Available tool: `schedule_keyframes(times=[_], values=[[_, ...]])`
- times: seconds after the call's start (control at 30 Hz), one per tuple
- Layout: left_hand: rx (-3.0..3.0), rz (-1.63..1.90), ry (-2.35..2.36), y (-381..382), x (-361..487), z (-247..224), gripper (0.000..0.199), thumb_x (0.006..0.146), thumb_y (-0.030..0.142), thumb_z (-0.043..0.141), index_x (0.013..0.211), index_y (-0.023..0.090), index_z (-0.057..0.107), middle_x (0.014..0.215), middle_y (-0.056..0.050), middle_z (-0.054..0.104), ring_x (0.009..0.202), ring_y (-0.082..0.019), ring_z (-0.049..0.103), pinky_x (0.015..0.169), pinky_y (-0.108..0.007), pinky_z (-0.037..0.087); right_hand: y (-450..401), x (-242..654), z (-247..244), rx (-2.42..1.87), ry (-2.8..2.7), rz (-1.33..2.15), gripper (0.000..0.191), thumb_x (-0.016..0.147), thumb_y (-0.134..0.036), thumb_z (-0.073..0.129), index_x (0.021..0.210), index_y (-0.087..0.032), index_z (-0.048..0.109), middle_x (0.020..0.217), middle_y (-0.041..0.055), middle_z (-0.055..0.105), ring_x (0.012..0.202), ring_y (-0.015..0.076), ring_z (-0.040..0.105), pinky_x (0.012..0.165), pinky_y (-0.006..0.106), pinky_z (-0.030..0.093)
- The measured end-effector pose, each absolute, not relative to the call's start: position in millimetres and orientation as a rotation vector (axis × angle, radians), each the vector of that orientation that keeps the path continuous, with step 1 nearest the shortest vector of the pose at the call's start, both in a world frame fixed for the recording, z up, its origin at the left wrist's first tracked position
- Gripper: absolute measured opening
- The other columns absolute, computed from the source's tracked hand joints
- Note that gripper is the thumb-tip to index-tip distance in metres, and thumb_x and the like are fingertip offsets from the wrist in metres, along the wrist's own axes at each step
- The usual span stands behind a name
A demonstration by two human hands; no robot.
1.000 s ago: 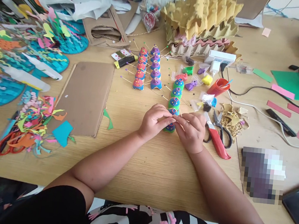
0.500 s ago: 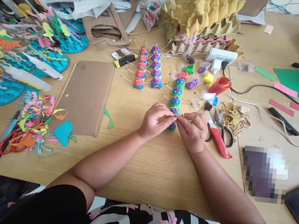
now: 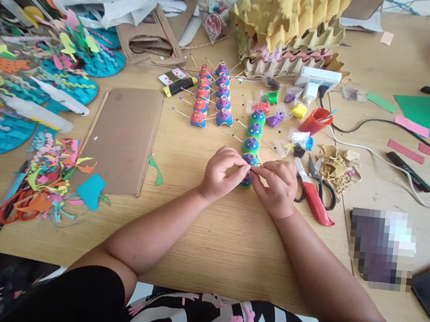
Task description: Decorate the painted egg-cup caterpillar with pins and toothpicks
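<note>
A blue-and-green egg-carton caterpillar [image 3: 255, 130], its humps ringed with pink, stands in front of me with thin sticks poking from its sides. Over its near end my left hand [image 3: 224, 175] is closed, thumb and forefinger pinched together. My right hand [image 3: 277, 187] pinches from the other side, its fingertips almost meeting the left ones. Whatever lies between the fingertips is too small to make out. Farther back are a red-and-blue caterpillar [image 3: 201, 100] and a purple-and-blue caterpillar [image 3: 223, 98], both with bead-tipped sticks.
Right of my hands lie a red-handled cutter [image 3: 316, 202] and black scissors [image 3: 321, 182], near an orange cup [image 3: 316, 121] and bagged clay [image 3: 275, 118]. Egg trays [image 3: 286, 25] are stacked behind. At left are a cardboard sheet [image 3: 123, 141], paper scraps [image 3: 54, 170] and glue bottles [image 3: 32, 110].
My fingertips have drawn slightly apart, and the right thumb has dropped away from the left one. Both hands stay above the near end of the blue-and-green caterpillar.
</note>
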State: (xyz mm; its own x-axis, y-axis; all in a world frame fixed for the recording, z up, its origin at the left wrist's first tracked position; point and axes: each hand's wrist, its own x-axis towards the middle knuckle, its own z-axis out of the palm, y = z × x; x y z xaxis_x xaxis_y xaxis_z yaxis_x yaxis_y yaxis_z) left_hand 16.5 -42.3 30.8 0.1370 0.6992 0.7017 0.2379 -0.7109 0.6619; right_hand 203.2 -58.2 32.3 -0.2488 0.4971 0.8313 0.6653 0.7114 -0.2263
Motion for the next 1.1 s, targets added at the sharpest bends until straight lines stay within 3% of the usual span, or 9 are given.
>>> schedule_keyframes(times=[0.17, 0.37, 0.6, 0.83, 1.1], values=[[1.762, 1.592, 1.025, -40.9, 14.1, 24.7, 0.016, 0.101, 0.031, 0.068, 0.09, 0.02, 0.073, 0.085, -0.003, 0.071, 0.082, -0.015, 0.063, 0.08, -0.031, 0.051, -58.5, 201.3, 36.6, -0.899, -1.871, -0.116, 0.018, 0.091, -0.016, 0.076, 0.106, -0.025, 0.073, 0.091, 0.0038, 0.074, 0.083, 0.0194, 0.068, 0.075, 0.037, 0.054], [1.64, 1.516, 1.015, -40.2, 14.3, 23.3, 0.027, 0.104, 0.042, 0.063, 0.096, 0.02, 0.076, 0.089, -0.005, 0.075, 0.088, -0.016, 0.067, 0.084, -0.031, 0.053, -59.2, 201.1, 39.4, -0.82, -1.923, -0.054, 0.014, 0.093, -0.018, 0.074, 0.106, -0.023, 0.073, 0.092, 0.0049, 0.074, 0.081, 0.0186, 0.069, 0.07, 0.037, 0.054], [1.597, 1.487, 0.998, -41.5, 15.0, 24.2, 0.029, 0.104, 0.044, 0.061, 0.096, 0.02, 0.076, 0.091, -0.005, 0.075, 0.09, -0.016, 0.068, 0.086, -0.031, 0.053, -59.9, 200.3, 37.2, -0.754, -1.956, -0.017, 0.014, 0.092, -0.017, 0.073, 0.106, -0.023, 0.075, 0.09, 0.005, 0.075, 0.081, 0.0182, 0.068, 0.072, 0.036, 0.056], [1.629, 1.497, 1.022, -41.7, 13.4, 21.8, 0.02, 0.099, 0.039, 0.071, 0.092, 0.021, 0.073, 0.087, -0.002, 0.069, 0.081, -0.014, 0.059, 0.08, -0.029, 0.048, -59.5, 201.2, 36.9, -0.745, -1.966, 0.003, 0.016, 0.093, -0.017, 0.072, 0.106, -0.024, 0.076, 0.091, 0.0048, 0.076, 0.079, 0.0183, 0.069, 0.071, 0.037, 0.056], [1.602, 1.479, 0.985, -41.0, 13.8, 22.3, 0.022, 0.104, 0.039, 0.063, 0.101, 0.022, 0.077, 0.091, -0.004, 0.072, 0.088, -0.015, 0.066, 0.083, -0.03, 0.051, -59.0, 201.1, 36.5, -0.735, -1.953, 0.019, 0.018, 0.092, -0.016, 0.072, 0.108, -0.024, 0.076, 0.091, 0.0052, 0.076, 0.08, 0.0186, 0.068, 0.071, 0.037, 0.056]])
